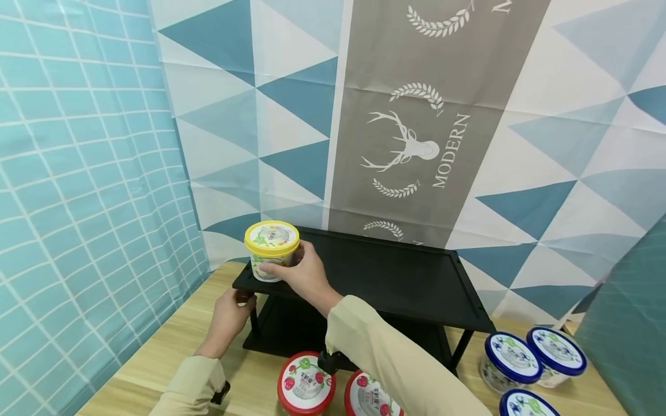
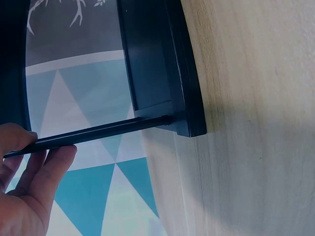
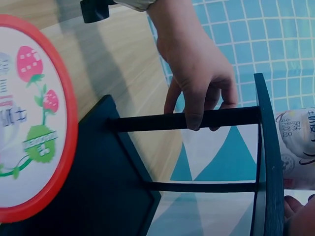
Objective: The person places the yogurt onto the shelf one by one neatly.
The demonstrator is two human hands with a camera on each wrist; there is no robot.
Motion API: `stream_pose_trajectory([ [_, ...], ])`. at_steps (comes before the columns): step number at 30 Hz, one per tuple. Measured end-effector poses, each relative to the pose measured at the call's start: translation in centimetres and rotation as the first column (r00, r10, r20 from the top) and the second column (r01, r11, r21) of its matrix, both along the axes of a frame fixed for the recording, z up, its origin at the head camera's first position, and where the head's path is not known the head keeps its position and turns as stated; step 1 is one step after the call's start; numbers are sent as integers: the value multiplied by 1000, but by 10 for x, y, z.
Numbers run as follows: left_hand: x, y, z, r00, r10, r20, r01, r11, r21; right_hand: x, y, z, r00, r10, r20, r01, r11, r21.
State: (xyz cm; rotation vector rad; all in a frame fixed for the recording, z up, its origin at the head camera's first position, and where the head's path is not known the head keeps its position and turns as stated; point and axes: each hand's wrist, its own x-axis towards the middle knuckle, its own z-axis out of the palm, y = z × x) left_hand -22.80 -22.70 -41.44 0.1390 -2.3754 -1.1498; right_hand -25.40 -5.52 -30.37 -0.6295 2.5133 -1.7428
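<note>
A paper tub with a yellow lid [image 1: 272, 237] stands upright at the left end of the black rack's top shelf [image 1: 390, 277]. My right hand [image 1: 308, 276] grips this tub from its right side, thumb across the front. Below that shelf corner, my left hand [image 1: 229, 315] holds the rack's front left post [image 2: 98, 132]. In the left wrist view the thumb and fingers of the left hand [image 2: 34, 182] pinch the post near its upper end. The right wrist view shows the same post between them, and part of the tub [image 3: 298, 142] at the edge.
Two tubs with red lids [image 1: 307, 384] stand on the wooden table [image 1: 125, 384] before the rack, one partly behind the right sleeve [image 1: 395, 352]. Several blue-lidded tubs [image 1: 512, 358] are at the rack's right end. A patterned cloth [image 1: 291, 115] hangs behind.
</note>
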Motion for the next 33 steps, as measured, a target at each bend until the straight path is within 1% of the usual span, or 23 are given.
stream_pose_trajectory([
  [4,0,-1,0,1000,0,18,0,1000,0,1,6,-1,999,-27,-28,28,999,23],
  [8,-1,-1,-1,1000,14,16,-14,1000,-10,1,14,-2,998,-44,-51,45,999,25],
  [12,-2,-1,-1,1000,20,15,-19,1000,-16,1,25,-2,997,-41,-68,42,999,7],
  [18,-1,0,1,999,13,35,-12,1000,-18,3,45,-1,996,-38,-83,37,999,-12],
  [25,0,-1,1,999,26,37,-25,1000,-16,6,67,-2,995,-33,-94,32,999,-19],
  [30,-1,-1,0,999,21,47,-20,1000,-9,10,85,-2,993,-65,-103,63,998,-26],
  [33,-1,-1,0,998,15,55,-14,1000,-7,15,98,-2,990,-86,-114,82,996,-46],
])
